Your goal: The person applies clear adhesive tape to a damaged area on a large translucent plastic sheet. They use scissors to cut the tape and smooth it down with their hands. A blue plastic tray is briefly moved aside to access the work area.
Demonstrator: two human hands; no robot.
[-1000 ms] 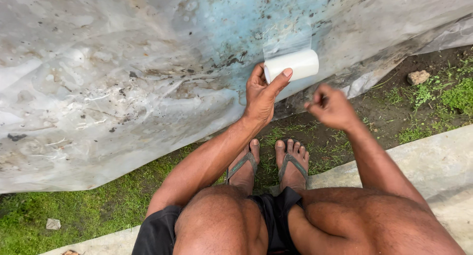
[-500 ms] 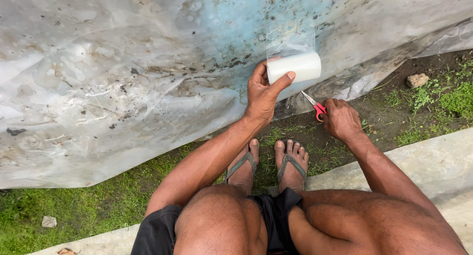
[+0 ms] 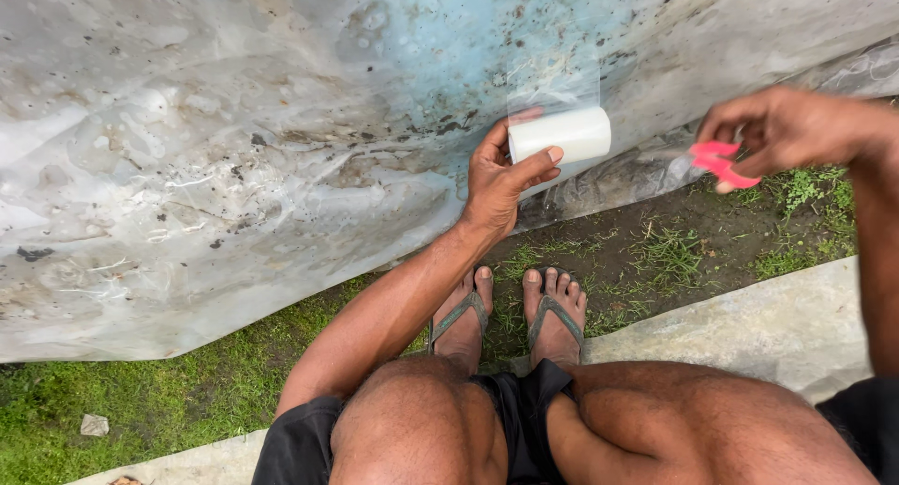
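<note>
Tape roll [image 3: 560, 135], white and cylindrical, sits in the left hand [image 3: 498, 178], pressed against a large dirty plastic sheet [image 3: 234, 148]. The thumb lies across the roll's near face, its tip just left of the roll's middle. The other fingers [image 3: 489, 140] curl behind the roll's left end, between roll and sheet, so the roll is clamped from front and back. The right half of the roll projects free beyond the hand. A strip of clear tape [image 3: 552, 82] runs straight up from the roll and lies flat on the sheet's pale blue patch.

Right hand [image 3: 782, 129] is raised at the right of the view, well apart from the roll, and is blurred. Its fingers are bunched around the handles of a pair of red scissors [image 3: 719, 162]; the handles show below and left of the knuckles. The blades are not clear in the blur, and I cannot tell whether they are parted.

The sheet is grey-white, creased, spotted with mud and debris, and it covers the upper part of the view. Its lower edge lies on bare soil and grass [image 3: 112, 401]. The person squats on a concrete kerb [image 3: 768, 326], with both feet in sandals [image 3: 554, 318] on the ground directly below the left wrist. Black shorts show at the bottom edge.
</note>
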